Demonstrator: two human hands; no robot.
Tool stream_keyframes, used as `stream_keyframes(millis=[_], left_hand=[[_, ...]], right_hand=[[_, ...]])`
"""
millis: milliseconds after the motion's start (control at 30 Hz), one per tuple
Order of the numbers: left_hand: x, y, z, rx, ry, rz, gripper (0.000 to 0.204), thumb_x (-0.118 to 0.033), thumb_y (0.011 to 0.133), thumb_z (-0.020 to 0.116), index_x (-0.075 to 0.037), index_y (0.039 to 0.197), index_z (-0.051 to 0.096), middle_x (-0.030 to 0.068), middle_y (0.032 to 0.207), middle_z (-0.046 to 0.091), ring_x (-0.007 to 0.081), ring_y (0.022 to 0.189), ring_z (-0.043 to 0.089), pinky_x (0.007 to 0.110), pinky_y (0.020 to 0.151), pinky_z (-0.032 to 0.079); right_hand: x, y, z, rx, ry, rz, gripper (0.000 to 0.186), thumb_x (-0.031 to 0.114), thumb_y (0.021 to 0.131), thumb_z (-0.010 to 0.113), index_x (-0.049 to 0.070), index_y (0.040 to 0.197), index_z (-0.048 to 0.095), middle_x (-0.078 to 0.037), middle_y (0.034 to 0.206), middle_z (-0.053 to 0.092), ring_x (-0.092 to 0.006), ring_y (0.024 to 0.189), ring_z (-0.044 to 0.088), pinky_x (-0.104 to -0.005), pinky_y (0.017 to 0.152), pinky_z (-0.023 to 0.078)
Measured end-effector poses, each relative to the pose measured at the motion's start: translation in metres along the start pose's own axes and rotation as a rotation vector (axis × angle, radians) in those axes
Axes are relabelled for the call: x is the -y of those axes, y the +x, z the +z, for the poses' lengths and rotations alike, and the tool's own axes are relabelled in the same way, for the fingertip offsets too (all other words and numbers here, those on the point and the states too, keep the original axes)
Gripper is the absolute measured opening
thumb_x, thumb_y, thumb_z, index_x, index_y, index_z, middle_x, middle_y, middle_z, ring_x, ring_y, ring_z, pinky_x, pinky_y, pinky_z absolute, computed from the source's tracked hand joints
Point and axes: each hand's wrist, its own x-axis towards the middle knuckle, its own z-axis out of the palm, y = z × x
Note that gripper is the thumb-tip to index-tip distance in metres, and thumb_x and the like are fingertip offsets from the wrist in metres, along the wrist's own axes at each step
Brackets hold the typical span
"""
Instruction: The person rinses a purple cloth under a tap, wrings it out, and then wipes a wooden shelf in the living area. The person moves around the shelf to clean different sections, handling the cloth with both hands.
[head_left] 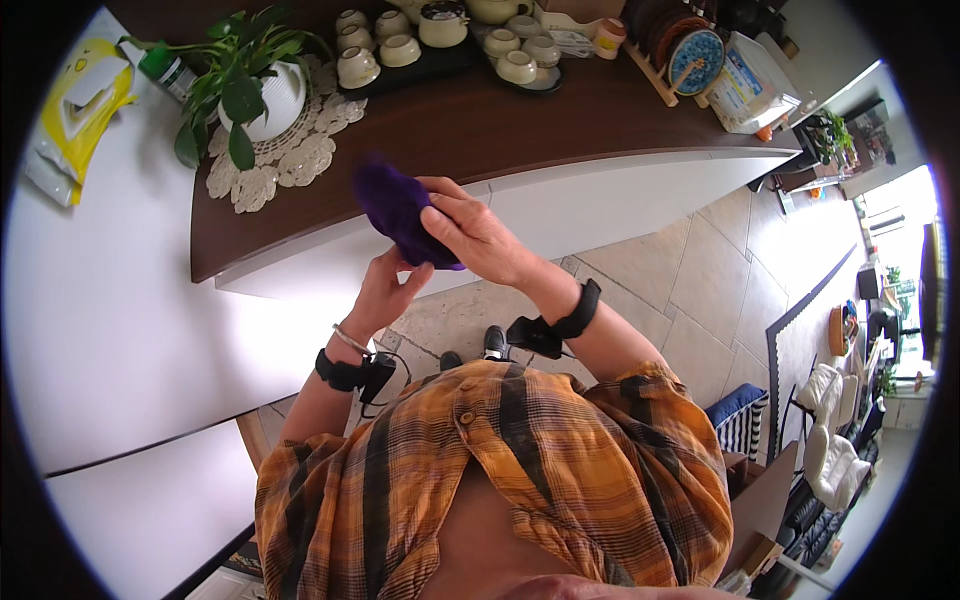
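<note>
A crumpled purple cloth point(392, 205) hangs in the air just off the front edge of the dark wooden counter point(440, 135). My right hand point(478, 235) grips it from the right, thumb on top and fingers curled behind. Below it, my left hand point(383, 290) pinches the lower edge of the cloth between thumb and fingers; part of those fingers is hidden behind the fabric. The upper end of the cloth is slightly blurred.
On the counter, a potted plant point(265, 105) stands on a crocheted doily point(300, 165). Farther back are small cups point(357, 68), a teapot point(443, 24) and a blue patterned plate point(697, 62) in a rack. A white wall point(110, 320) with a yellow packet point(85, 110) rises at left.
</note>
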Motion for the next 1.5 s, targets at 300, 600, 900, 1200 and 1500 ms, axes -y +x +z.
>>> stream_keyframes(millis=[300, 600, 900, 1200, 1500], left_hand=[[0.001, 0.011, -0.018, -0.063, -0.068, -0.021, 0.03, -0.023, 0.103, 0.051, 0.003, 0.114, 0.062, -0.0051, 0.079, 0.059, 0.003, 0.071, 0.047, 0.021, 0.063, 0.042], [-0.023, 0.033, 0.023, 0.114, -0.892, 0.058, 0.035, -0.026, 0.104, 0.048, 0.0, 0.125, 0.059, 0.0014, 0.111, 0.066, 0.0107, 0.103, 0.059, 0.028, 0.096, 0.046], [-0.015, 0.043, 0.027, 0.066, -0.722, -0.098, 0.033, -0.024, 0.103, 0.051, -0.004, 0.129, 0.055, 0.0087, 0.122, 0.062, 0.0137, 0.102, 0.063, 0.029, 0.091, 0.05], [-0.03, 0.033, -0.04, -0.444, 0.077, 0.27, 0.018, -0.011, 0.092, 0.063, -0.004, 0.109, 0.062, 0.0048, 0.113, 0.066, 0.0156, 0.102, 0.061, 0.028, 0.083, 0.048], [-0.021, 0.089, -0.067, -0.709, 0.61, 0.42, 0.007, -0.004, 0.087, 0.064, -0.004, 0.093, 0.062, 0.006, 0.099, 0.068, 0.0269, 0.097, 0.06, 0.036, 0.084, 0.05]], right_hand=[[-0.011, -0.038, -0.073, -0.122, -0.748, 0.459, 0.044, 0.039, 0.093, 0.063, -0.003, 0.079, 0.062, -0.017, 0.061, 0.06, -0.0353, 0.054, 0.056, -0.0386, 0.053, 0.046], [-0.074, -0.084, -0.046, 0.037, -0.509, 0.504, 0.066, 0.065, 0.097, 0.032, 0.011, 0.125, 0.06, -0.02, 0.108, 0.065, -0.036, 0.091, 0.066, -0.0435, 0.081, 0.051], [-0.081, -0.077, -0.033, 0.045, 0.954, 0.766, 0.076, 0.061, 0.09, 0.057, 0.009, 0.144, 0.041, -0.012, 0.125, 0.062, -0.0265, 0.101, 0.067, -0.0348, 0.085, 0.055], [-0.01, 0.022, -0.076, -0.319, -0.321, -0.073, 0.047, 0.007, 0.072, 0.071, 0.007, 0.119, 0.064, -0.011, 0.096, 0.07, -0.0193, 0.086, 0.069, -0.0294, 0.079, 0.054], [-0.058, 0.053, 0.008, -0.017, -0.802, -0.335, 0.034, 0.03, 0.073, 0.076, 0.015, 0.103, 0.07, -0.005, 0.121, 0.062, -0.029, 0.113, 0.058, -0.0454, 0.097, 0.045]])
